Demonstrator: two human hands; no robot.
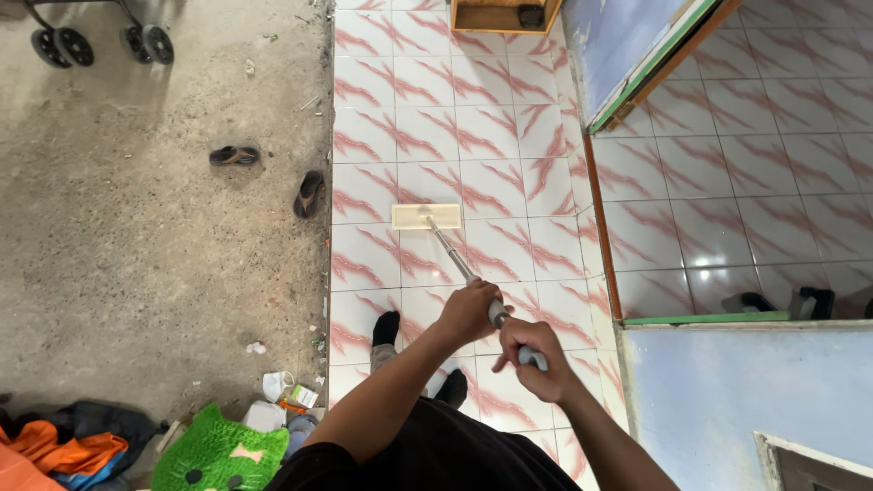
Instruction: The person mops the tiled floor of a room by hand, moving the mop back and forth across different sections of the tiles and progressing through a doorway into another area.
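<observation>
I hold a flat mop with both hands. Its pale rectangular head (pixel 426 215) rests flat on the white floor tiles with red streaks (pixel 509 173), ahead of me. The metal pole (pixel 452 258) slants back from the head to my hands. My left hand (pixel 467 311) is closed around the pole, farther down it. My right hand (pixel 533 357) grips the handle's end, closer to my body. My feet in black socks (pixel 386 328) stand on the tiles below my arms.
Left of the tiles lies bare concrete (pixel 136 236) with two dark sandals (pixel 235 155) (pixel 309 193) and cart wheels (pixel 56 45). A green mat (pixel 218 455), clothes (pixel 55 450) and litter (pixel 275 385) sit bottom left. A wooden box (pixel 505 14) stands ahead; blue walls (pixel 611 45) frame a doorway right.
</observation>
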